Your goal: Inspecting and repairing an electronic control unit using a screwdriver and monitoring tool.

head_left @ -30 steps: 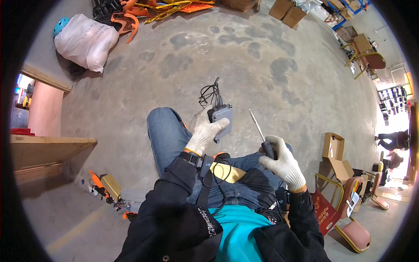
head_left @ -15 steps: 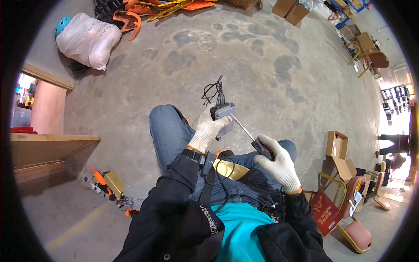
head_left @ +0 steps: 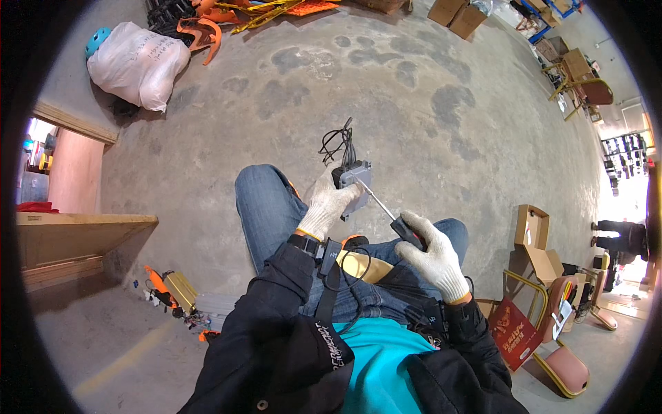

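I am seated, looking down at my jeans-clad knees. My left hand (head_left: 327,207), in a white knit glove, holds a small grey box (head_left: 353,174) with a bundle of black wires (head_left: 338,141) coming out of its far end. My right hand (head_left: 431,254), also gloved, grips the dark handle of a screwdriver (head_left: 386,210). Its thin metal shaft points up-left and its tip touches the near face of the grey box.
On the concrete floor by my left side lie a yellow box and small tools (head_left: 176,295). A wooden bench (head_left: 76,238) stands at the left. A white sack (head_left: 134,63) and orange parts (head_left: 227,17) lie far off. Cardboard boxes (head_left: 536,238) and a red stool (head_left: 562,362) stand at the right.
My right hand swung the screwdriver from pointing upward and apart from the box down to it, so the tip now rests on the grey box. My left hand kept its grip.
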{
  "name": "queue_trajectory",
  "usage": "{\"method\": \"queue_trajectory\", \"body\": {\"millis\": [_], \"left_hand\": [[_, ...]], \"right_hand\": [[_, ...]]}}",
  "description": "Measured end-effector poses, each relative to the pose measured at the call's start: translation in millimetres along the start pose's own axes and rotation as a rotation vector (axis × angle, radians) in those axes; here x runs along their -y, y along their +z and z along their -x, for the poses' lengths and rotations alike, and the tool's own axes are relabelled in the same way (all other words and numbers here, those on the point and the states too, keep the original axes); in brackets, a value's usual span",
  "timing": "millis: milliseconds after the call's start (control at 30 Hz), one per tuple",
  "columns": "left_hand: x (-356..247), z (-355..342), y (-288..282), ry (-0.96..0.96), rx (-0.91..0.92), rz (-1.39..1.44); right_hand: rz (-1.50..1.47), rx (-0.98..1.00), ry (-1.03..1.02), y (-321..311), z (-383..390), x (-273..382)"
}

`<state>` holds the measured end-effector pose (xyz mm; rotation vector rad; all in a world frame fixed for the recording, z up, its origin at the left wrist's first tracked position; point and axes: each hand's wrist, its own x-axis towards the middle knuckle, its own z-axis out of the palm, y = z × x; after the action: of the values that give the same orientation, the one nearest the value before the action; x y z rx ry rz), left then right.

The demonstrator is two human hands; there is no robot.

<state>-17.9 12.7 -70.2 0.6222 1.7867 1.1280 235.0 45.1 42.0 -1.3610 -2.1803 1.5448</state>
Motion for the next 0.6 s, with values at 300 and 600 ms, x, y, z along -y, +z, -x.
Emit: {"method": "queue_trajectory", "body": {"millis": [300,600], "left_hand": [[4.1,-4.2,-1.0,0.022,0.057,0.009],[-5.6,1.6,-1.2,-0.002,0.041,-0.010]], "right_hand": [[0.013,-0.009,-0.009,0.9,0.5,-0.9],[0.010,-0.016,-0.013,0.9,0.4,-2.6]]}}
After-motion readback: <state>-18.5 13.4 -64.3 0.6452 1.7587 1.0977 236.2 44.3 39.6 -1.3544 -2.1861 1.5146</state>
